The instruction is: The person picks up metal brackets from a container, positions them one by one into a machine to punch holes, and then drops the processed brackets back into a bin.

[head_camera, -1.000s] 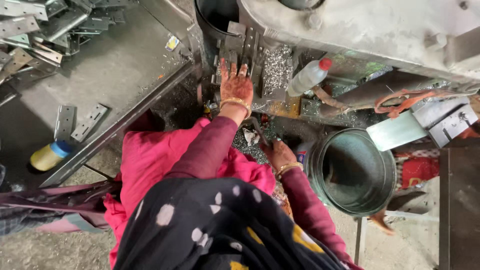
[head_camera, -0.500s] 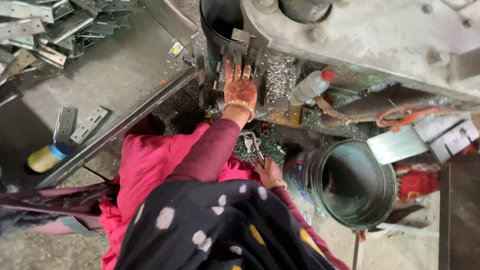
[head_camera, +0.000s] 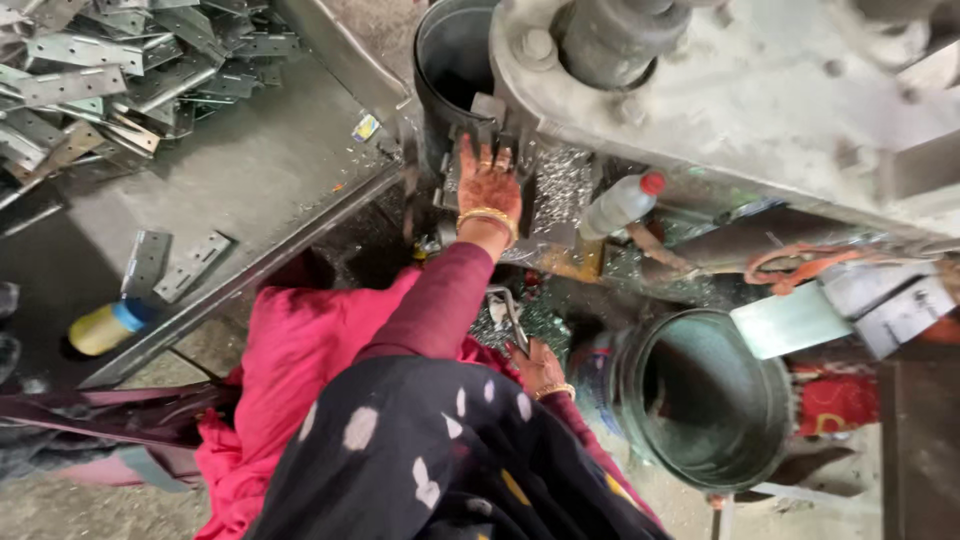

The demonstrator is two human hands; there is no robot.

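A small metal piece sits in the bed of the grey press machine, directly under the fingertips of the left hand, which is stretched forward from a maroon sleeve. That hand lies flat and spread, fingers extended and resting on the piece and the metal around it; it is not clenched around anything. A gold bangle circles its wrist.

The right hand stays low, close to the body, well apart from the left. Its fingers curl round the lower end of a thin grey metal tool, which rises from the hand toward the machine; how tightly it grips cannot be told.

Just right of the left hand stands a clear plastic bottle with a red cap. A round dark metal drum stands near the right hand. On the grey surface to the left lie a heap of metal hinge plates, two loose ones and a yellow bottle.
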